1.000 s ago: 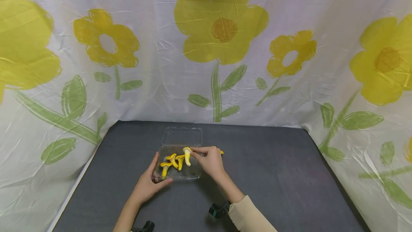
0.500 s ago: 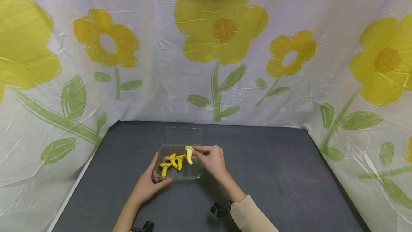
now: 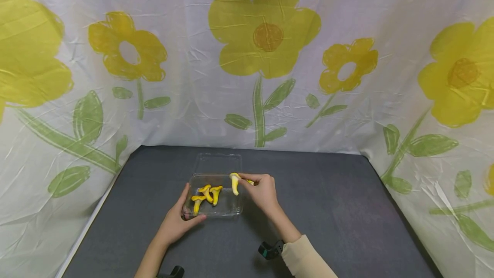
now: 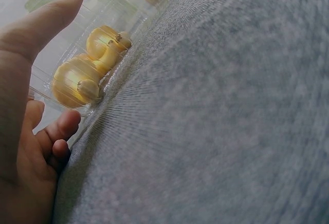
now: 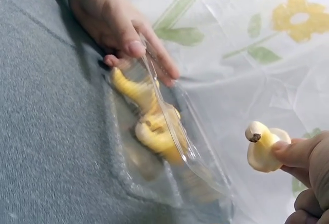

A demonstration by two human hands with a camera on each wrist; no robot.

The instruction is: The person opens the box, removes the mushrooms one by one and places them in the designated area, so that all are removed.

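Observation:
A clear plastic clamshell box [image 3: 227,209] lies with its lid [image 3: 219,163] folded back on the far side. My left hand [image 3: 175,222] grips its left end, thumb at the near-left corner and fingers along the side. Several yellow chanterelle mushrooms lie in the box's left half, one [image 3: 198,203] nearest that hand. Over the box's right end, my right hand [image 3: 263,192] pinches another chanterelle [image 3: 234,183] between thumb and fingers, its pale stem hanging down. The right wrist view shows this held mushroom [image 5: 263,149] clear of the box, its dark stem end towards the camera.
Behind the right hand a bit of another yellow piece [image 3: 250,182] shows, mostly hidden. The dark grey tabletop [image 3: 339,209] extends to both sides. A white curtain [image 3: 185,110] with printed yellow flowers encloses the back and sides.
My right hand has moved to the right with the pinched chanterelle, away from the others. A yellow piece now shows between its fingers and palm. My left hand and the box stay still.

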